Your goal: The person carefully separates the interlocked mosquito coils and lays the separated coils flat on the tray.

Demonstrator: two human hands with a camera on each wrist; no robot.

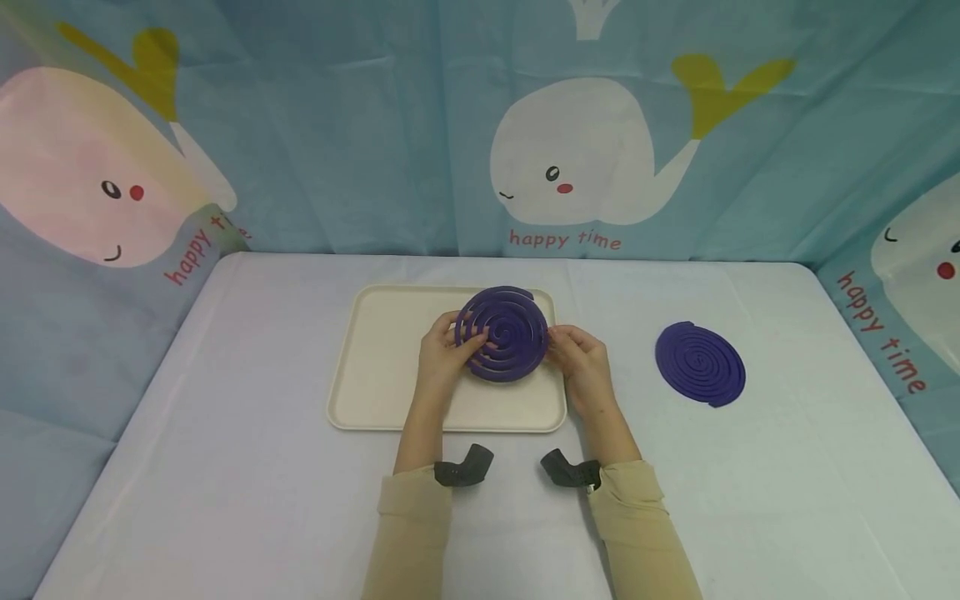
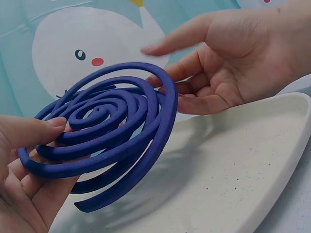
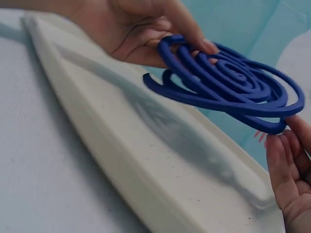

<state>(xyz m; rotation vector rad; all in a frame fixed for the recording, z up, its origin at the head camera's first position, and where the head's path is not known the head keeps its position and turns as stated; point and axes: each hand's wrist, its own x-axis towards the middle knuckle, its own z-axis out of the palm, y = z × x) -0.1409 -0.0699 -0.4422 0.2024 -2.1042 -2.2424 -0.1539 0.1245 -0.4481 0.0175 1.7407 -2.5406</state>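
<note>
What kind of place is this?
Maybe a small tabletop workspace set up indoors: there's a white table, blue whale-print cloth behind it and at its sides, and a cream tray on top.

Center-frame coil (image 1: 504, 333) was purple-blue, spiral-patterned; right-side coil (image 1: 699, 360) matched. Tray (image 1: 378, 358) was cream with dark specks, table (image 1: 187, 467) white. Backdrop (image 1: 360, 150) was light blue: pinkish whale (image 1: 63, 175) upper left, white whale (image 1: 581, 150) upper center, red lettering (image 1: 565, 241). Sleeves (image 1: 408, 533) were tan.
</note>
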